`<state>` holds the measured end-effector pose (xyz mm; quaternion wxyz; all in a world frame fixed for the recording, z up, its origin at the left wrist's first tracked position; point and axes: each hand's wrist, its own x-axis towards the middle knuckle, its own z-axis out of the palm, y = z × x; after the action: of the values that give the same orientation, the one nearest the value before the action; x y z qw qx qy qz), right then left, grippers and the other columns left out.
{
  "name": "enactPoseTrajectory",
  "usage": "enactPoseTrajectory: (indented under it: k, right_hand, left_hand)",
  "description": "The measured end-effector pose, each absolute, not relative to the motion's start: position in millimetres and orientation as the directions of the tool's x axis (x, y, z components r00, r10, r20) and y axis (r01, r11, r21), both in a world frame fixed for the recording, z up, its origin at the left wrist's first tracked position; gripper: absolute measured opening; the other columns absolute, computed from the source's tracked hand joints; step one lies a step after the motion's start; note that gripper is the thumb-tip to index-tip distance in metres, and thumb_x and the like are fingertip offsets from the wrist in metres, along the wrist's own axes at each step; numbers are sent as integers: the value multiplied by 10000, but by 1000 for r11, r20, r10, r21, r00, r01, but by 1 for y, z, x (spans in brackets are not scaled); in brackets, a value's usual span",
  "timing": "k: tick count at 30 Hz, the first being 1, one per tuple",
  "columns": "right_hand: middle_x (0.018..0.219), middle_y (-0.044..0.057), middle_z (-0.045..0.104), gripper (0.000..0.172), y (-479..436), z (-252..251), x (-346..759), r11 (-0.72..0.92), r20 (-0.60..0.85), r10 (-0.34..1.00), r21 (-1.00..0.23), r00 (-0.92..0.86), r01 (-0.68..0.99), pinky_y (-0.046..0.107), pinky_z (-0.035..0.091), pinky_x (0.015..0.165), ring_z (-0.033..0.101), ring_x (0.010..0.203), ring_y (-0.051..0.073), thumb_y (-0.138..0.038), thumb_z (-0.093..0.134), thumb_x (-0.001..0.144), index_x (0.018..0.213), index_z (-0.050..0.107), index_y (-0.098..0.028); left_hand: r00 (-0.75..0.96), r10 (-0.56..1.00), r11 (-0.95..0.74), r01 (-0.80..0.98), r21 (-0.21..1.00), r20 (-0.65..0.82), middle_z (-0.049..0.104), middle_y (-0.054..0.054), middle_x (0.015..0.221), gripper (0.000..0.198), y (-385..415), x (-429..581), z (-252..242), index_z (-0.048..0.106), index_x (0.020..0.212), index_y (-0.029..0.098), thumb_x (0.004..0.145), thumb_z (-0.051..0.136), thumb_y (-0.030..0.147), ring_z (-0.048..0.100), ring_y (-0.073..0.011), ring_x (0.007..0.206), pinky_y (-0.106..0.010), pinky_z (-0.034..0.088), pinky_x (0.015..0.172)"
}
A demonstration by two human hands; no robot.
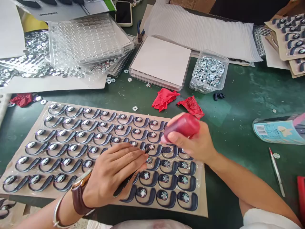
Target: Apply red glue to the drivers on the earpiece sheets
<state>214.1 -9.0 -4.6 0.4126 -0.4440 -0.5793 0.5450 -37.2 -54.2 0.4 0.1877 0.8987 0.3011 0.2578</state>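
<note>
My left hand (114, 171), with a watch at the wrist, is closed around slim black tweezers (124, 186). Their tip reaches a silver disc in the middle of a card (200, 203) carrying rows of dark curved hook-shaped pieces (188, 183). My right hand (200, 144) grips a small red squeeze bottle (184, 125), tilted so its pale nozzle points down and left over the card. Below the nozzle, one piece (166, 149) shows a dark round seat without a silver disc; most others bear discs. Whether liquid leaves the nozzle cannot be seen.
A clear tub (209, 71) of metal washers stands behind the card, beside stacked trays topped with white card (162, 62). Red cloth scraps (164, 99) lie nearby. A pen-like tool (276, 173) and a blue-labelled container (278, 130) are at right; a phone (124, 14) is at the back.
</note>
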Motion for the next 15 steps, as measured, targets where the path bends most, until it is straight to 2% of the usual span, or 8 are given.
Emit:
enactPoseTrajectory:
  k: [2, 5, 10, 15]
  right_hand:
    - [694, 9, 700, 238, -13, 2, 220, -59, -61, 952, -998, -301, 16, 277, 541, 540, 680, 610, 169, -411, 724, 815, 891, 650, -198]
    - [671, 2, 688, 235, -27, -1, 216, -80, -78, 952, -997, -295, 4, 279, 547, 541, 680, 598, 170, -393, 744, 798, 883, 640, -199]
    - [643, 3, 680, 258, -49, -22, 193, 65, 40, 972, -993, -230, 102, 298, 571, 570, 666, 583, 163, -403, 742, 781, 876, 617, -198]
    - [686, 14, 698, 271, -52, -36, 185, 202, 151, 957, -960, -248, 195, 299, 578, 589, 672, 601, 164, -394, 741, 772, 904, 622, -190]
  left_hand:
    - [701, 605, -786, 451, 423, 377, 734, -71, 1056, 252, -64, -39, 1, 657, 1118, 96, 876, 587, 103, 679, -175, 987, -342, 511, 956]
    - [719, 577, -813, 456, 362, 387, 734, -78, 1063, 227, -84, -41, 2, 666, 1109, 78, 928, 548, 146, 671, -180, 1042, -347, 470, 1040]
    - [721, 568, -821, 465, 330, 398, 736, -81, 1038, 239, -102, -39, -2, 676, 1081, 64, 954, 483, 128, 669, -172, 1050, -327, 435, 1094]
    - [709, 578, -815, 481, 324, 403, 730, -93, 1046, 269, -107, -38, -12, 671, 1078, 67, 972, 434, 139, 662, -184, 1058, -348, 410, 1124]
